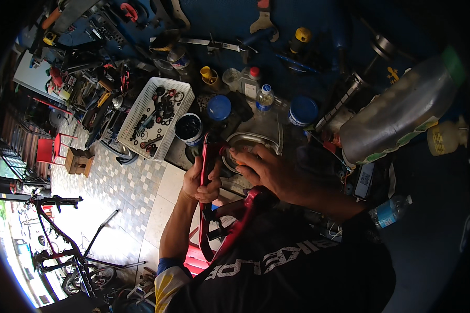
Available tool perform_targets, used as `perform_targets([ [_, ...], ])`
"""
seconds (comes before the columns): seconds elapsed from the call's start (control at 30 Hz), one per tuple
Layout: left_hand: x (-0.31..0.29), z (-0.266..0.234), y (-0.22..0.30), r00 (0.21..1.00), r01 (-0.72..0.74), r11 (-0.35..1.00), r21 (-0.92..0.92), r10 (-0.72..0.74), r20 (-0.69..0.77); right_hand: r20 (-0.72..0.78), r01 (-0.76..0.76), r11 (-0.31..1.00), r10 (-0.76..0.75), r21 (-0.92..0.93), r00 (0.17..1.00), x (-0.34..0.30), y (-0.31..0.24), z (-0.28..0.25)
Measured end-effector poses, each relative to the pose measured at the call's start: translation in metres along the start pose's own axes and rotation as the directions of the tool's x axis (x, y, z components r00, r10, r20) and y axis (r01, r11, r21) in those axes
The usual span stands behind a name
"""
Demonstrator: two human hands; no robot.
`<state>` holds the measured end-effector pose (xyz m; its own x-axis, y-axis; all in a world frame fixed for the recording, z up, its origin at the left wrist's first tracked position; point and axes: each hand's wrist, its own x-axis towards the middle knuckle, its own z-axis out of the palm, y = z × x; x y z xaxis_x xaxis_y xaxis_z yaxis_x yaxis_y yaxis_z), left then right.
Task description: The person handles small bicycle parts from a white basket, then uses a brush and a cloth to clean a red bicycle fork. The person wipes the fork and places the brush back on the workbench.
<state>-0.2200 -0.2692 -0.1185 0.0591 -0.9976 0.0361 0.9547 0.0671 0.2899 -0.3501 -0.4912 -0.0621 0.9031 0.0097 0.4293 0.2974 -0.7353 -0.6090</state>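
Observation:
A red bicycle frame part point(237, 229), shaped like a rear swingarm, rises from my lap area toward the bench. My left hand point(201, 183) is wrapped round one of its arms, just below the upper end. Close to that end is my right hand point(270, 171), its fingers bent and drawn together. A bit of orange shows under these fingers, too small to name. Behind the right hand lies a round metal dish point(251, 136), partly covered by the hand. An uncapped tub of dark grease point(190, 129) stands just beyond the frame part's upper end.
A white perforated basket point(126, 136) of small parts stands left of the tub. Blue-lidded tubs point(303, 110) and bottles point(265, 98) line the bench's back. A large clear plastic bottle point(397, 112) lies at right. A bicycle frame point(62, 235) stands at lower left.

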Motion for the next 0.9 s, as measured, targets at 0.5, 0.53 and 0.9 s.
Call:
perform_targets([
  [0.5,0.007,-0.017,-0.009,0.998,0.031,0.996,-0.085,-0.026,0.055,-0.349,0.124,0.991,-0.132,-0.045,0.928,-0.022,0.031,0.056],
  [0.53,0.008,-0.017,-0.01,0.997,0.04,0.996,-0.08,-0.034,0.067,-0.351,0.121,0.992,-0.13,-0.047,0.928,-0.023,0.032,0.057],
  [0.9,0.005,-0.026,-0.008,0.999,0.038,0.997,-0.067,-0.036,0.03,-0.315,0.04,0.999,-0.033,0.013,0.948,-0.043,0.047,0.048],
])
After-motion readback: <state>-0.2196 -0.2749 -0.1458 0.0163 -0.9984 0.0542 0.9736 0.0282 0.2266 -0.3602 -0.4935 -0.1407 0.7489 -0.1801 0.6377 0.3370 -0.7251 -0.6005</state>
